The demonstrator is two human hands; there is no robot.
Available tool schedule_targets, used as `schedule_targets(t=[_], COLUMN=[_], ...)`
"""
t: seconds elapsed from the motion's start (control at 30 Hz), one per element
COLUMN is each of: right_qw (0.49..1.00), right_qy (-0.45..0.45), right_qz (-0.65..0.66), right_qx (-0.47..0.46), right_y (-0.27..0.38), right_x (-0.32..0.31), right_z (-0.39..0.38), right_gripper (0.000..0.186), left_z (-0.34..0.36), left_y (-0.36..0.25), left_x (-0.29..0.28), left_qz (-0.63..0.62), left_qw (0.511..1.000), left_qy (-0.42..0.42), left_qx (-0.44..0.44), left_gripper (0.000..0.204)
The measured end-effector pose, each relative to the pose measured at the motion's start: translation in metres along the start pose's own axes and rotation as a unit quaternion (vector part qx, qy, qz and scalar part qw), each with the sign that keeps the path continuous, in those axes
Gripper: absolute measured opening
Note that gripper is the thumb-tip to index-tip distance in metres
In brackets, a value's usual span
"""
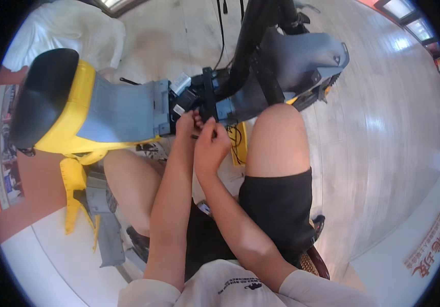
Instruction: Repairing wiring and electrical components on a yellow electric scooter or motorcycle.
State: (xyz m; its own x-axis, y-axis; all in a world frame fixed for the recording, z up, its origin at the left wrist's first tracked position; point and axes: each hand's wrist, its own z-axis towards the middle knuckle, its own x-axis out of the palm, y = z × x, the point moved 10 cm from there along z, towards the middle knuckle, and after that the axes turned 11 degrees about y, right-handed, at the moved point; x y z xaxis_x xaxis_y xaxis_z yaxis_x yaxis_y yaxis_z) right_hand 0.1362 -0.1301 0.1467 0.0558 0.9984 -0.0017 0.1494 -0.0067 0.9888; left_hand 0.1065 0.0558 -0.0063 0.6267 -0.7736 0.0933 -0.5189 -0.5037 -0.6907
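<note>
In the open middle of the yellow and grey scooter, a black box shows, so closing up seems left. Left hand and right hand curl beside it; I can't tell what they hold.

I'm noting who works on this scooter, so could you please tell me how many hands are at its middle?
2: the left hand by the black parts, and the right hand to its right, nearer the person's body. Some fingers are hidden.
</note>
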Motion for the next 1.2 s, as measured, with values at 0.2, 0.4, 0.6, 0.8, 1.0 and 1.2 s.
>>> schedule_targets(t=[0.2, 0.4, 0.6, 0.8, 1.0, 1.2], right_qw=[0.961, 0.959, 0.887, 0.779, 0.970, 0.947], right_qy=[0.085, 0.148, 0.173, 0.380, 0.119, 0.296], right_qz=[0.085, -0.236, -0.406, -0.485, -0.212, -0.089], right_qx=[0.250, -0.058, -0.133, -0.110, 0.014, 0.089], right_y=[-0.107, -0.065, -0.060, -0.107, -0.110, -0.093], right_x=[0.000, -0.007, 0.001, 0.017, -0.086, -0.069], right_z=[-0.027, -0.029, 0.063, 0.087, 0.053, -0.069], right_gripper=[0.026, 0.025, 0.045, 0.026, 0.030, 0.013], left_z=[-0.037, -0.102, -0.199, -0.183, -0.172, -0.132], left_y=[0.044, 0.019, -0.077, -0.084, -0.106, -0.019], left_x=[-0.039, -0.049, -0.056, -0.084, -0.058, -0.020], left_qz=[-0.262, -0.199, -0.001, 0.024, 0.086, 0.038], left_qw=[0.961, 0.980, 0.990, 0.987, 0.965, 0.992], left_qy=[-0.070, -0.020, 0.029, -0.002, 0.050, 0.119], left_qx=[-0.058, -0.025, 0.141, 0.158, 0.243, 0.024], left_gripper=[0.018, 0.019, 0.017, 0.019, 0.019, 0.028])
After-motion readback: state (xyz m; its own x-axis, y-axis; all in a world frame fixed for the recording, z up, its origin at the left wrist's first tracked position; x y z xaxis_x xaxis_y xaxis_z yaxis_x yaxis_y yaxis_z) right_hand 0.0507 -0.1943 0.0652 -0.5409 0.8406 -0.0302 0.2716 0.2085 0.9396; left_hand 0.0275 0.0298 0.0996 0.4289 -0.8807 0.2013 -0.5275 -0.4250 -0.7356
